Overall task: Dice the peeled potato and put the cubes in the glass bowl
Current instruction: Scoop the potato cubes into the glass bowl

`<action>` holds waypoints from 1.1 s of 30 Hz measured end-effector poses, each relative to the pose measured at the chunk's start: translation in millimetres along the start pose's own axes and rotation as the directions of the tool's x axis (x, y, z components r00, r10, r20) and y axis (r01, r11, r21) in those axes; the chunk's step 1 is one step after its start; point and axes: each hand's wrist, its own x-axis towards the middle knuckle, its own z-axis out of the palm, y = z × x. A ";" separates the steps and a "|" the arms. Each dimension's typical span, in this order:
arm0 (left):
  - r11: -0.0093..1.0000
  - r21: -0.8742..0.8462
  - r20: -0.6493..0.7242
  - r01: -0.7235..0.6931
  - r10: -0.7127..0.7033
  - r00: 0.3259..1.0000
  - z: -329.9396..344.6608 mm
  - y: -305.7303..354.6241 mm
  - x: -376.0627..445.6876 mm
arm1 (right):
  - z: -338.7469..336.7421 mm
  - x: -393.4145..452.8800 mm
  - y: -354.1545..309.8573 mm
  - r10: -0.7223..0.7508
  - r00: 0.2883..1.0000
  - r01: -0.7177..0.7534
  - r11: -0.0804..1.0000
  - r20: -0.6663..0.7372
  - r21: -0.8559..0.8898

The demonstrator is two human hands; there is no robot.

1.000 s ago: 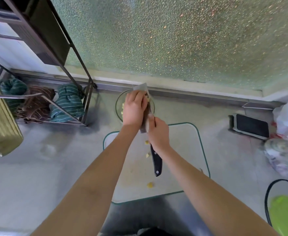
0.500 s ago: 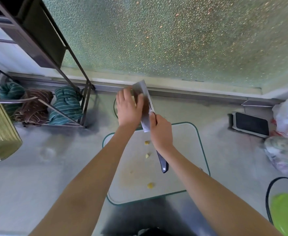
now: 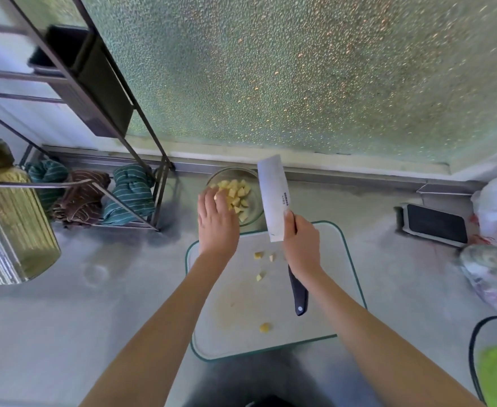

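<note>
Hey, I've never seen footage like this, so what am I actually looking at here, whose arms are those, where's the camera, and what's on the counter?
There is no machine here: these are a person's own two arms, filmed by a wide-angle camera worn on their head, looking down at a kitchen counter. The right hand grips a cleaver by its dark handle, blade raised. The left hand is open, holding nothing, fingers over the near rim of a glass bowl that holds potato cubes. A few stray cubes lie on the white cutting board. Rolled towels sit under a rack at the left, and a phone lies at the right.
</note>
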 end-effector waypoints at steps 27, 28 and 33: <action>0.992 0.117 0.473 0.054 -0.103 0.875 -43.2 -44.2 -189.4 | -45.4 -35.3 65.4 -0.520 0.788 0.574 0.425 0.331 -0.700; 0.990 0.123 0.478 0.073 -0.123 0.870 -44.7 -45.9 -190.1 | -44.1 -37.2 64.3 -0.503 0.780 0.595 0.409 0.373 -0.692; 0.988 0.127 0.494 0.086 -0.138 0.859 -44.1 -42.1 -186.4 | -51.7 -62.5 71.8 -0.385 0.787 0.616 0.427 0.483 -0.662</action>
